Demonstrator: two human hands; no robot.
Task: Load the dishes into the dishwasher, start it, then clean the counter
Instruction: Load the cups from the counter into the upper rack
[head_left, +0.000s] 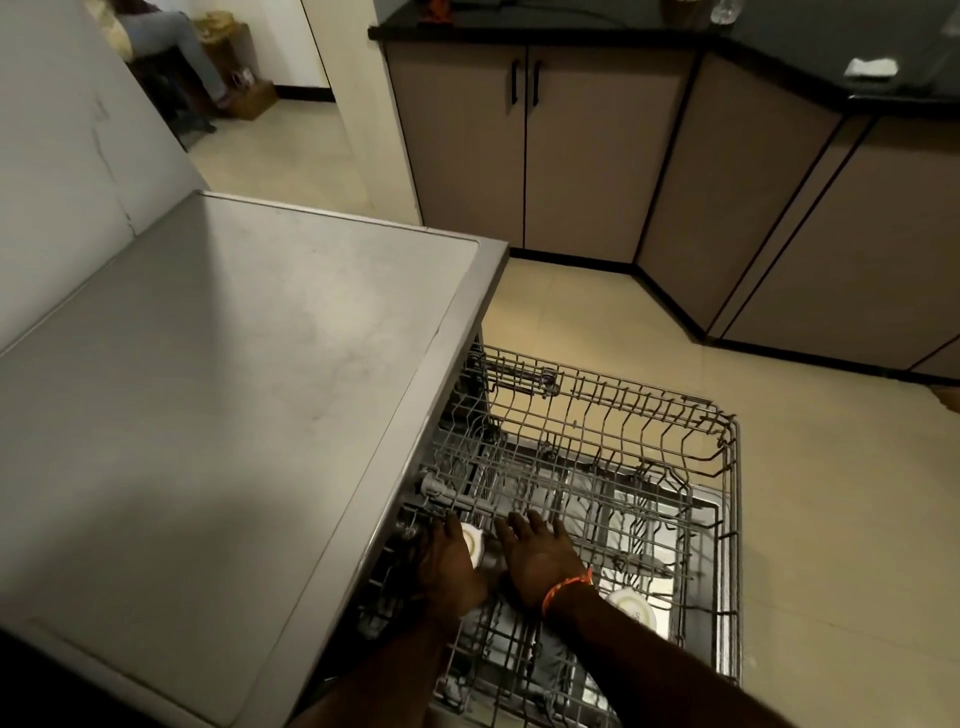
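Over the pulled-out dishwasher rack, a white cup is gripped by the curled left hand; the right hand is laid beside it, fingers spread flat.

The upper rack is pulled out over the open door and lower rack, so access from above to the lower rack is only through its wire grid. The dishwasher top overhangs the rack's left end, blocking entry there. Open floor lies to the right and beyond, bounded by cabinets.
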